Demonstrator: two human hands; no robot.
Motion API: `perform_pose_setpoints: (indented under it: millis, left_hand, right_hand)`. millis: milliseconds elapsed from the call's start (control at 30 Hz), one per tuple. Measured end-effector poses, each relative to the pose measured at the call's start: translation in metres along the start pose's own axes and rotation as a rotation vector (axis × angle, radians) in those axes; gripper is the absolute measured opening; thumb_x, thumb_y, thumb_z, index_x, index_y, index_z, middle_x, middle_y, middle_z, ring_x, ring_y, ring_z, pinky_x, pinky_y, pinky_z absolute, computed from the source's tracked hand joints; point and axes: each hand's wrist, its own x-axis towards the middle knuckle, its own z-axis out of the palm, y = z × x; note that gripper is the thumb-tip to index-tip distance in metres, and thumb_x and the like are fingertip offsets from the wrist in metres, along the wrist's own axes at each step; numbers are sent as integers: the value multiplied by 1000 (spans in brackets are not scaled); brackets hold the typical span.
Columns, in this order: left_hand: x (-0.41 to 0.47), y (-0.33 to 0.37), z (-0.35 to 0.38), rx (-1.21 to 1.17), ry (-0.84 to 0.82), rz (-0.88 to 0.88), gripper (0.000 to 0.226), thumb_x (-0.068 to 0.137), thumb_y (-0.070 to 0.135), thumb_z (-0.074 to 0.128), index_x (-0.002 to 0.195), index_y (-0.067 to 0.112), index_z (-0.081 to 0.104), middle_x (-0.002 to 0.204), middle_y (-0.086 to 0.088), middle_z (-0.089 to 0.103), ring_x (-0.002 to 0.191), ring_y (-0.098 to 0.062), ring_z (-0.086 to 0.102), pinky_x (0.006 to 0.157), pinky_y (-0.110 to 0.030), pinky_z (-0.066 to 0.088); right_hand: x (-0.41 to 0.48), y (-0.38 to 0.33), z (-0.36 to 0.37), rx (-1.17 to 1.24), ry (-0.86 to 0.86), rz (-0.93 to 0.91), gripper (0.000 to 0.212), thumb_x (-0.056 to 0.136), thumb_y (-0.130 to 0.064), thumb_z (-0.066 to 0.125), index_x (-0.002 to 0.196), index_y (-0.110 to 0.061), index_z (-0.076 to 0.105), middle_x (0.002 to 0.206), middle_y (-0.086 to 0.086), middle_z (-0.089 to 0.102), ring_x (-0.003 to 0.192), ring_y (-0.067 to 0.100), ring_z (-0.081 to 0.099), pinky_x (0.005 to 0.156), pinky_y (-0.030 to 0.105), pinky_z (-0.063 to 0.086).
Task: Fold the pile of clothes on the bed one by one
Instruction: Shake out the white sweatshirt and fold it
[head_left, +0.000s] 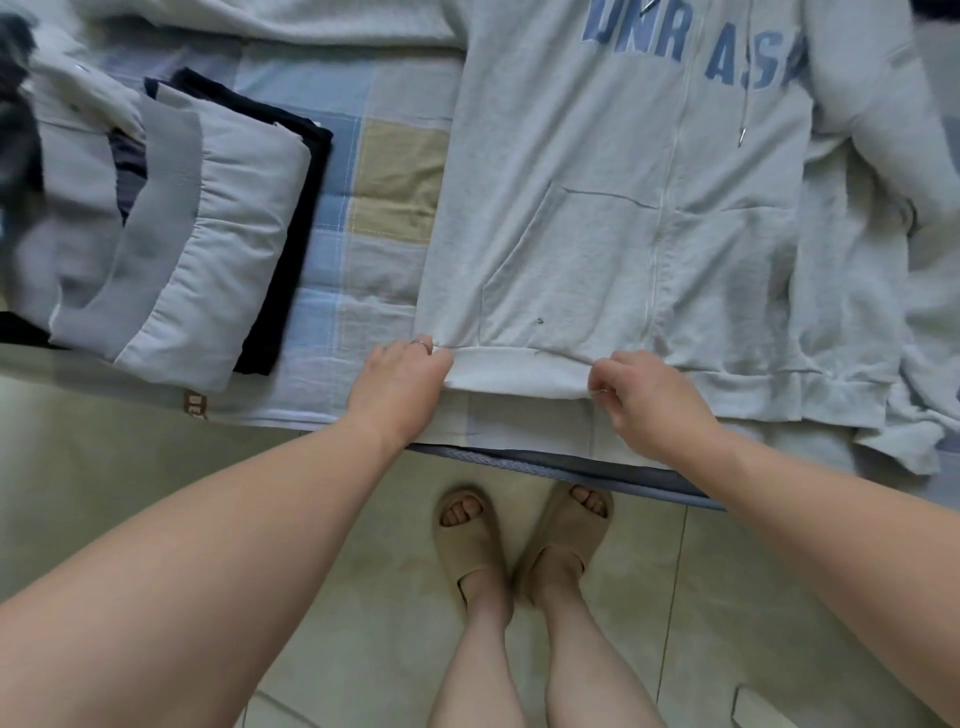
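A light grey zip hoodie (613, 171) with blue letters lies face up and spread flat on the bed, its hem at the near edge. My left hand (400, 384) pinches the hem's left corner. My right hand (649, 395) pinches the ribbed hem near the zip. The right sleeve lies folded along the hoodie's right side; the left sleeve stretches away at the top.
A stack of folded clothes (171, 239), grey on top and dark beneath, sits at the left on the checked bedsheet (379, 208). The bed's near edge (545, 467) runs just below my hands. My feet in beige slippers (519, 540) stand on the tiled floor.
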Motion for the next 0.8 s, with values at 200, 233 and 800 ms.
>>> perform_pose_setpoints:
  millis: [200,233,800]
  left_hand:
    - [-5,21,-15,95,-142,-20,32,89,7,49,116,21,60,124,-4,57,118,-30,51,92,-40,37]
    - [-4,29,-19,71,-133,-27,30,90,11,49,116,21,60,125,-4,57,116,-29,52,92,-40,38]
    - [109,345,-23,-113,-146,263,61,90,43,65,142,27,37,154,-2,35,134,-29,38,102,-40,35]
  right_hand:
    - [-6,6,-15,178,-159,182,28,99,-19,54,126,-19,60,126,-4,62,118,20,55,96,39,48]
    - [-11,15,-21,211,-153,209,31,98,-20,55,129,-20,59,128,-5,61,121,19,54,98,37,46]
    - [-68,302,-81,332,33,868,98,88,-50,68,159,-25,5,166,3,2,150,32,12,115,58,24]
